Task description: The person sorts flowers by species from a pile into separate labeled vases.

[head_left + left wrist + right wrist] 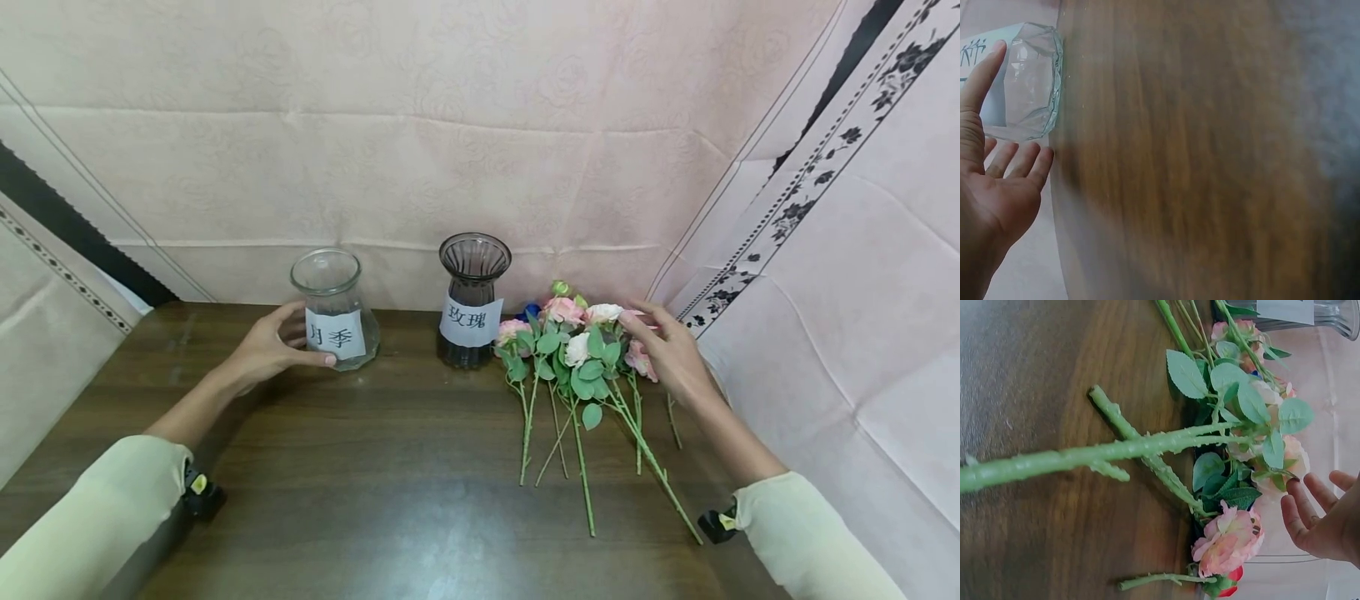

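Note:
At the left of the head view, my left hand (273, 346) is beside a clear glass vase (367, 333) standing upright, with a white label in Chinese characters. In the left wrist view its thumb lies across the label (992, 94) and the other fingers spread along the vase's far side. On the right, my right hand (670, 350) reaches over a bunch of flowers (577, 350). Its fingertips are right at a white bloom (603, 313), with the fingers loosely bent in the right wrist view. Pink blooms (1229, 540) and green leaves lie around it.
A dark fluted glass vase (468, 354), also labelled, stands between the clear vase and the flowers. Long green stems (585, 483) point toward the front of the brown table (360, 483). Pale cloth (375, 167) hangs behind and at the sides.

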`<state>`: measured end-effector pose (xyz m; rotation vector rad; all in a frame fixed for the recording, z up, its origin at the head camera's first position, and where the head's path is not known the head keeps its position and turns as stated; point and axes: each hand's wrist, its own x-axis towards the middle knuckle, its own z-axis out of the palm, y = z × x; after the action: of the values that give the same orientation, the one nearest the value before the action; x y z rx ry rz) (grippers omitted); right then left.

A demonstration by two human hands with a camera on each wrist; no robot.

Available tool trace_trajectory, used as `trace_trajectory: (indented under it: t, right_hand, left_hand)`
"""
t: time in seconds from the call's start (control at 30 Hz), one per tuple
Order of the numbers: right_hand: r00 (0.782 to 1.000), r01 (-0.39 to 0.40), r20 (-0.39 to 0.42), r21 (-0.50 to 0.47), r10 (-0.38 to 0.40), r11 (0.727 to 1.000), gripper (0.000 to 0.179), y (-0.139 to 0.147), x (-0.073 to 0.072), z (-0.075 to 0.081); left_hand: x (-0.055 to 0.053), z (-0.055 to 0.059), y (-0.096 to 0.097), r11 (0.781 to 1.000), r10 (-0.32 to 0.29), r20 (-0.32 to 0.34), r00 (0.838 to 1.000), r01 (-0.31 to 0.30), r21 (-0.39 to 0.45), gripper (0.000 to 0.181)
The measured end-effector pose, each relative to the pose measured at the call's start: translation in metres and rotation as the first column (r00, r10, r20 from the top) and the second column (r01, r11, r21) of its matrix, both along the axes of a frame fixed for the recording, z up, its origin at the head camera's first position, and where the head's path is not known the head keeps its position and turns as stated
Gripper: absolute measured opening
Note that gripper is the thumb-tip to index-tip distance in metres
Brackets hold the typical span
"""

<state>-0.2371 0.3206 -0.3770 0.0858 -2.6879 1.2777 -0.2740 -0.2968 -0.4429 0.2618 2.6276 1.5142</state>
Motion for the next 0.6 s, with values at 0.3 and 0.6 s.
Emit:
trace_trajectory:
  t: [0.3,0.6]
  right_hand:
    - [0.999,0.045,0.012,-0.076,-0.044,0.996,0.066,-0.010,0.002,-0.003]
    - [0.999,-0.039,-0.003,-0.200,0.039,0.979,0.053,-0.024,0.004,-0.011]
  left_hand:
    - [-0.006,-0.003,0.000,1.000,-0.012,-0.007,1.000,0.012,-0.013,0.114]
    - [-0.012,-0.006,0.001,1.000,-0.020,-0.026,0.999,0.021,0.012,0.101]
